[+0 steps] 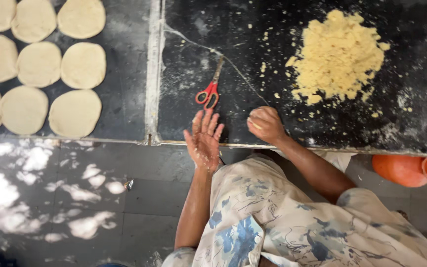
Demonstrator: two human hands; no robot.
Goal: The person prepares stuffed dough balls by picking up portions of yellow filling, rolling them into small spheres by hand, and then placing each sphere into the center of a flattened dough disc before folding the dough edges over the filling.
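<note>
closing right hand (266, 123) on filling ball (255, 123) | left hand (204, 137) spread beside | scissors (209, 89) above

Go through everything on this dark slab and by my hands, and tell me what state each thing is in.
Left hand: open, fingers spread, palm dusted with crumbs, holding nothing.
Right hand: closed around a small pale lump of dough.
Red-handled scissors: lying flat, blades shut.
Yellow crumbly heap: loose, piled, bits scattered around.
Flat round dough discs: rolled out, laid in rows.
Orange clay pot: lying on its side.
</note>
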